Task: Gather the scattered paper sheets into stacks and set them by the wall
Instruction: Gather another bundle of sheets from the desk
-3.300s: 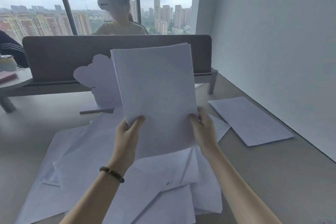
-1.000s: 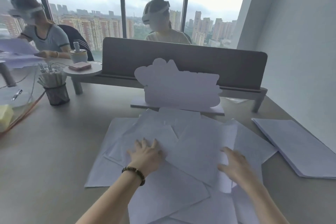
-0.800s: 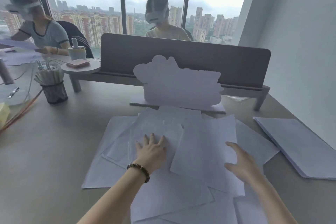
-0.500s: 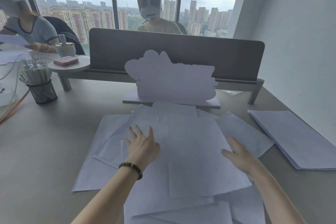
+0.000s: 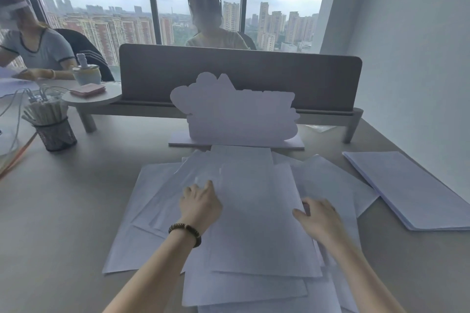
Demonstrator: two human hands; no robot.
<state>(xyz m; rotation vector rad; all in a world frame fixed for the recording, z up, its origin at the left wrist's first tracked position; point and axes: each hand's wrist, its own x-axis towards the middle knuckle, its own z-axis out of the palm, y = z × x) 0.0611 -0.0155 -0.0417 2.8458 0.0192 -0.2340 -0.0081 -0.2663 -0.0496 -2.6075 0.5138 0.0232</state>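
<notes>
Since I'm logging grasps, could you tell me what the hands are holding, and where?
Nothing is lifted. The left hand and right hand press flat on the loose sheets at their left and right edges.

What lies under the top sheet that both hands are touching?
Under the top sheet more scattered sheets lie overlapped, their edges sticking out on all sides. How many are under it, and the table there, stay hidden. Left hand, right hand.

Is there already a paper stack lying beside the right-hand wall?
Yes, a squared paper stack lies on the desk next to the wall, apart from the scattered sheets.
</notes>
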